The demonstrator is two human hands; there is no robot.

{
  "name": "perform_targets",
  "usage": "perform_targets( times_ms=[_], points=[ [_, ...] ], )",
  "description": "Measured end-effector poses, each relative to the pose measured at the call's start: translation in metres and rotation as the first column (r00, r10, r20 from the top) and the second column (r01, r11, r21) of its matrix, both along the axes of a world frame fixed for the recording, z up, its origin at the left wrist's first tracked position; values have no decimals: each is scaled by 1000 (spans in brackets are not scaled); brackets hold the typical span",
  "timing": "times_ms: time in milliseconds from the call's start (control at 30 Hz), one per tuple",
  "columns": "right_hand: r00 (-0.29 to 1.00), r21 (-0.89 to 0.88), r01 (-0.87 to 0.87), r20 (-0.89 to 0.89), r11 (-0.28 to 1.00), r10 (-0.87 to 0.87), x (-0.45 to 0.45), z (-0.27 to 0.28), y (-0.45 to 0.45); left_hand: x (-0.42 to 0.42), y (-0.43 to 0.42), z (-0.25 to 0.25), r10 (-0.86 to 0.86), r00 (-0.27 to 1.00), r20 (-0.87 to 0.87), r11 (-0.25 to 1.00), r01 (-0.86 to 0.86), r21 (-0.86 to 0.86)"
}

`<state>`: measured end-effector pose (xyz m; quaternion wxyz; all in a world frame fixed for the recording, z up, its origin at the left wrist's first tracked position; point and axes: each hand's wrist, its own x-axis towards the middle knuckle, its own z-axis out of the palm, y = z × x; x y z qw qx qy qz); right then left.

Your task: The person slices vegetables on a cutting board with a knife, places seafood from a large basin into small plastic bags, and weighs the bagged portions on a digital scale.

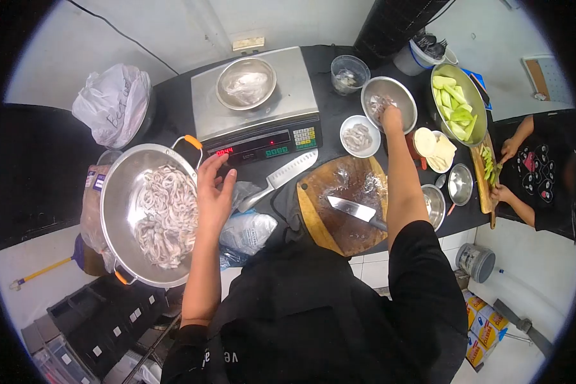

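My left hand point(214, 191) is open, fingers spread, beside the right rim of a large steel basin point(118, 214) with orange handles. Pale strips that look like cut squid point(166, 211) lie heaped in it. My right hand point(392, 120) reaches into a steel bowl point(406, 96) holding pinkish-grey pieces. Its fingers are bunched and their tips hidden, so what they grip does not show. Close by, a white bowl point(360, 152) contains similar pale pieces. On the digital scale point(288, 83) sits another steel bowl point(227, 77) with a whitish, plastic-looking bundle inside; the red display is lit.
A knife point(352, 208) lies on the wooden chopping board point(317, 221); another knife point(291, 169) rests by the scale. At right, a co-worker point(534, 166) cuts green pieces on a narrow board point(483, 185). Cut green vegetables fill a big bowl point(483, 118). A plastic bag point(246, 232) lies near my body.
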<state>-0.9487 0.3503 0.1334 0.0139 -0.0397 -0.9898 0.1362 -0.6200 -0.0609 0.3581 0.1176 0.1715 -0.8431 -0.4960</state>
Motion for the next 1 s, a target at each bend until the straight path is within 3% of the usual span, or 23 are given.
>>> perform_targets(
  times_ms=[67, 200, 300, 400, 533, 600, 733, 767, 867, 933, 1000],
  points=[
    [995, 1, -99, 31, 995, 99, -12, -14, 15, -1, 3, -1, -10, 1000, 6, 1000, 10, -1],
    [998, -112, -4, -68, 994, -3, 2, 30, 14, 0, 5, 2, -24, 1000, 0, 1000, 24, -20],
    [998, -212, -1, 64, 977, 15, 2, 49, 23, -1, 5, 0, -21, 1000, -14, 1000, 21, 0],
    [978, -610, 124, 207, 782, 6, 7, 65, 28, 1, 5, -1, -19, 999, -28, 1000, 19, 20],
    [964, -721, 220, 264, 657, -34, 24, 111, 17, 4, 0, 1, -27, 998, -52, 999, 29, 45],
    [961, -867, 219, 272, 448, 57, 28, 127, 12, 6, -3, 1, -12, 998, -64, 999, 15, 51],
    [962, -933, 171, 228, 318, 151, 34, 157, -6, 11, -11, -2, 13, 997, -76, 999, -10, 51],
    [947, -892, 135, 244, 430, 208, 23, 157, -5, 13, -12, -3, 11, 995, -97, 999, -6, 54],
    [925, -953, 111, 204, 284, 322, 25, 185, -55, 17, -16, -7, 6, 992, -128, 1000, -3, 25],
    [911, -932, 95, 223, 350, 347, 32, 217, -98, 20, -11, 1, 1, 995, -99, 1000, 0, 7],
    [881, -964, 17, 139, 265, 452, 35, 232, -143, 23, -6, -2, -6, 994, -107, 1000, 7, 8]
  ],
)
